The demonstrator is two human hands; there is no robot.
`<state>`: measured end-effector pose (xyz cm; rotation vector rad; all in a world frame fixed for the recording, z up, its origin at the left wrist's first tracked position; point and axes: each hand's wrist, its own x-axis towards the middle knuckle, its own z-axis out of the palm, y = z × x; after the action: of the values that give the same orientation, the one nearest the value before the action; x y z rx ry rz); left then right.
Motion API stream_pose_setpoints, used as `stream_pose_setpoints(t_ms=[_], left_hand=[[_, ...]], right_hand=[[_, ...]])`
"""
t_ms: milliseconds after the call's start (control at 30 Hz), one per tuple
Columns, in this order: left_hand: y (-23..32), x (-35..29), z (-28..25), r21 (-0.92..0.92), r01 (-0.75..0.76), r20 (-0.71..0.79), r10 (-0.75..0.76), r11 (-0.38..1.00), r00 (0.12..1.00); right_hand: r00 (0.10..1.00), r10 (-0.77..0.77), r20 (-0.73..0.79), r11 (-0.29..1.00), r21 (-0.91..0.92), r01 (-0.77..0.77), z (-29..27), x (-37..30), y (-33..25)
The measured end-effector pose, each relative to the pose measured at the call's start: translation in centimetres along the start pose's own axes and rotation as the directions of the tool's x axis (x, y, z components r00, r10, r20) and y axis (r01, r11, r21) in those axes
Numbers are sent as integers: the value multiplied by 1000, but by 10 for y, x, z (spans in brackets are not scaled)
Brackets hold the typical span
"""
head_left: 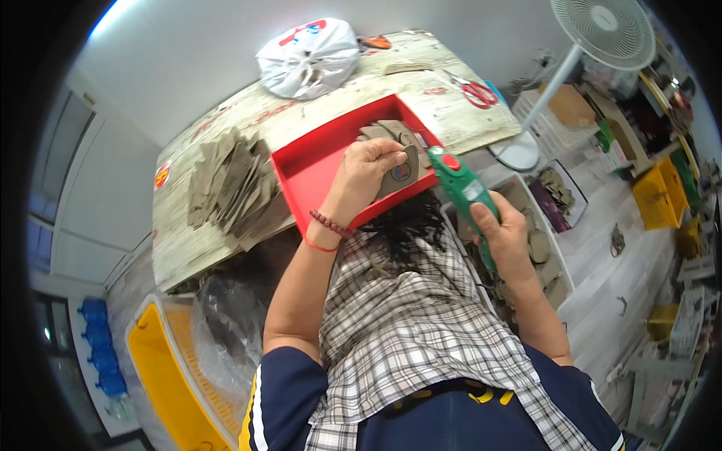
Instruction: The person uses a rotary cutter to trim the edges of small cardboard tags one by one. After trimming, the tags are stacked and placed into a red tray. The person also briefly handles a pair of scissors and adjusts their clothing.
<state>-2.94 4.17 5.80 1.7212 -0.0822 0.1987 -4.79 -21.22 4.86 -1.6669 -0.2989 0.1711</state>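
Observation:
My left hand (pixel 361 174), with a beaded bracelet at the wrist, pinches a khaki fabric piece (pixel 406 170) over a shallow red tray (pixel 312 167). A small dark-edged patch shows on that fabric. Behind it in the tray lie more khaki fabric pieces (pixel 389 129). My right hand (pixel 502 234) wraps round the body of a green handheld power tool (pixel 468 189) with a red button. The tool's front end is close to the tray's right corner, beside the fabric. Whether its tip touches the fabric, I cannot tell.
A heap of khaki pieces (pixel 232 180) stands on the worn table (pixel 177 255), left of the tray. Red scissors (pixel 478 95) and a white plastic bag (pixel 310 60) lie farther back. Below are a yellow-lined basket (pixel 162 376), a white bin (pixel 558 282) and a fan (pixel 519 150).

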Motion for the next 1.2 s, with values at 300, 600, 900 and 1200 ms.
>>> stream_pose_setpoints(t_ms=[300,600,900,1200], left_hand=[[-33,-9,-276,501,344,-458,-93,794,884],[-90,77,-54,884,272,-309,40,381,950],[-138,100,6,771,228,-437,234,594,868],[-51,66,-3,-685,20,-254,-265,728,930]], right_hand=[[998,56,-38,998,26,-55,-13,-10,30],[988,131,-80,991,44,-128,-25,-19,40],[988,103,-114,995,28,-101,-25,-21,56],[991,-46,-124,997,-61,39,-4,6,39]])
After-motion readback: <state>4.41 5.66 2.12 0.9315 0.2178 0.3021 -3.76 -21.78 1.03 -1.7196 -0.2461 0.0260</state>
